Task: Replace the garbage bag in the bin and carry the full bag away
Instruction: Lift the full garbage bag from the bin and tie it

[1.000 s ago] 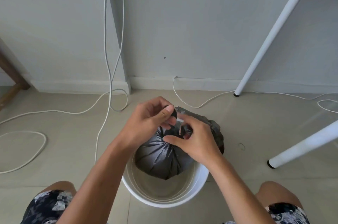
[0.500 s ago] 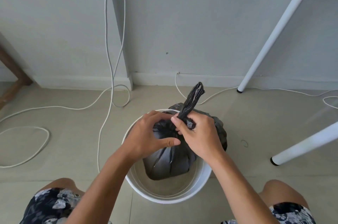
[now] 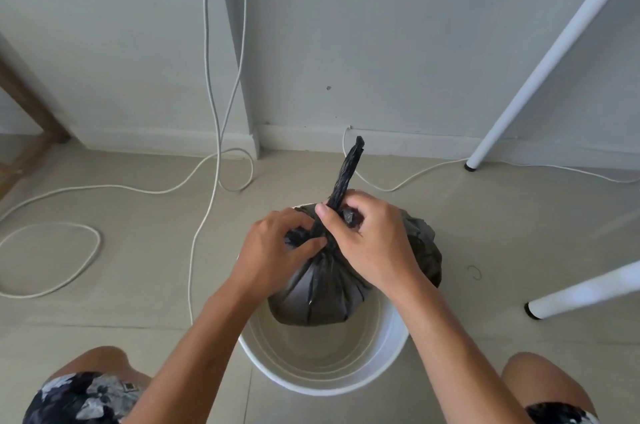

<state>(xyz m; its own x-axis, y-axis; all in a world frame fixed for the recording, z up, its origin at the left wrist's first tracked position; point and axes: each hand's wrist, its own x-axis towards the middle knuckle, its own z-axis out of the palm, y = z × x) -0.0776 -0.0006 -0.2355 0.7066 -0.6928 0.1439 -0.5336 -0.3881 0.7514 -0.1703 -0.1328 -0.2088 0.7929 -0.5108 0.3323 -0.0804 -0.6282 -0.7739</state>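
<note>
A full black garbage bag [image 3: 318, 295] sits in the mouth of a white round bin [image 3: 322, 375] on the floor, bulging over the far right rim. Its neck is gathered into a twisted tail [image 3: 348, 174] that sticks up toward the wall. My left hand [image 3: 273, 250] pinches the neck from the left, thumb pressed against the gather. My right hand [image 3: 370, 243] grips the base of the tail from the right, fingers wrapped around it. The bin's inner wall below the bag is bare.
White cables [image 3: 207, 146] hang down the wall and loop across the floor on the left. Two white table legs [image 3: 540, 70] [image 3: 588, 292] slant in on the right. A wooden leg [image 3: 27, 101] stands at far left. My knees frame the bin.
The bag's neck has been drawn out into a long twisted tail pointing up. Both hands have closed lower around the gather, the right one now wrapped around the tail's base.
</note>
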